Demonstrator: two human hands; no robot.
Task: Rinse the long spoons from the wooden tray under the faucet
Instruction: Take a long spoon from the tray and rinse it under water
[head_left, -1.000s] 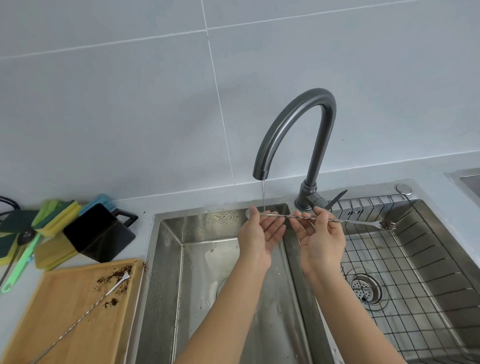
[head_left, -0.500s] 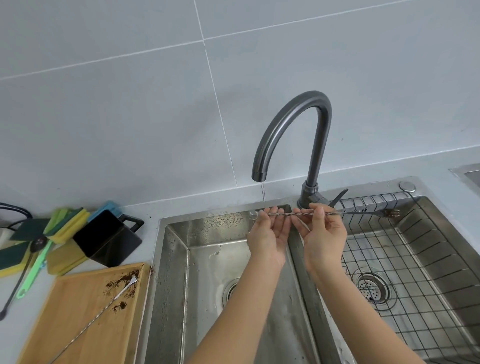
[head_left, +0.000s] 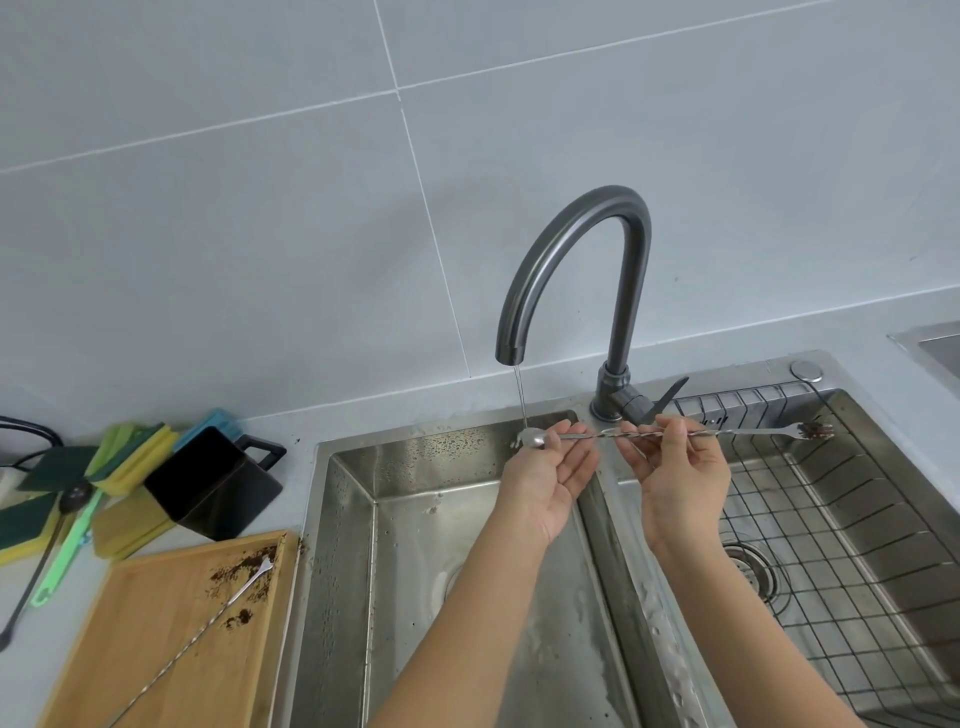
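Note:
A long twisted metal spoon lies level between both hands over the double sink. Its bowl end, at the left, sits in the thin water stream from the dark curved faucet. Its forked right end carries brown residue. My left hand pinches the spoon just behind the bowl, palm up. My right hand grips the middle of the handle. A second long spoon lies slanted on the wooden tray at lower left, among brown crumbs.
The left basin lies below my left hand. The right basin holds a wire rack and a drain strainer. On the counter at left stand a black cup, yellow-green sponges and a green-handled brush.
The spoon has slid left, so its bowl now sits in the stream. My left fingers have opened slightly under it. The camera view shifted a little.

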